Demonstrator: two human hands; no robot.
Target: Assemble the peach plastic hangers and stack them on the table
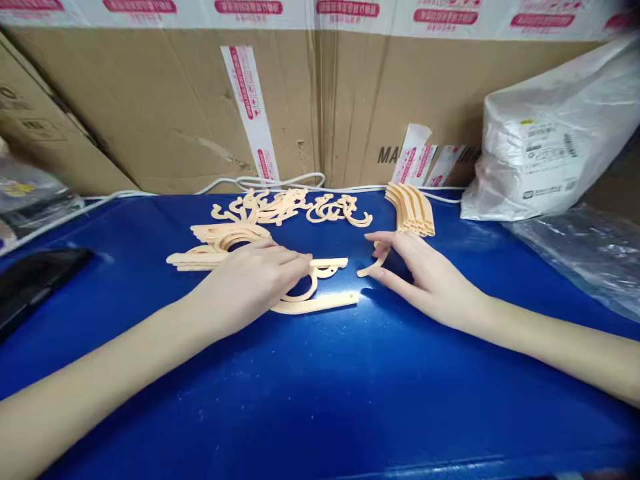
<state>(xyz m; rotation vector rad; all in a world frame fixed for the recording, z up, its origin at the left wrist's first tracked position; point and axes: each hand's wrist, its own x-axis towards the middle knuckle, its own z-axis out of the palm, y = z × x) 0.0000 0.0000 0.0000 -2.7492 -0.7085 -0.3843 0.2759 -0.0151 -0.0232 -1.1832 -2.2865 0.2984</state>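
My left hand [263, 277] is closed around a cream plastic hanger part [320, 305] with a curved loop and straight arms, lying low over the blue table. Its fingers cover part of the piece. To the right, my right hand [417, 267] pinches a small curved cream plastic piece [371, 269] between thumb and fingers, a short gap away from the hanger part. Beyond my left hand lies a stack of similar cream parts [215, 231]. Behind my right hand stands a bundle of curved cream arms [413, 210]. Several cream hooks [280, 205] lie heaped farther back.
Cardboard boxes [175, 107] with printed tape wall off the back of the blue table [310, 393]. A white cable [215, 183] runs along their base. A labelled plastic bag [535, 140] stands at right, beside clear plastic film [575, 250]. A black object [43, 280] lies at left.
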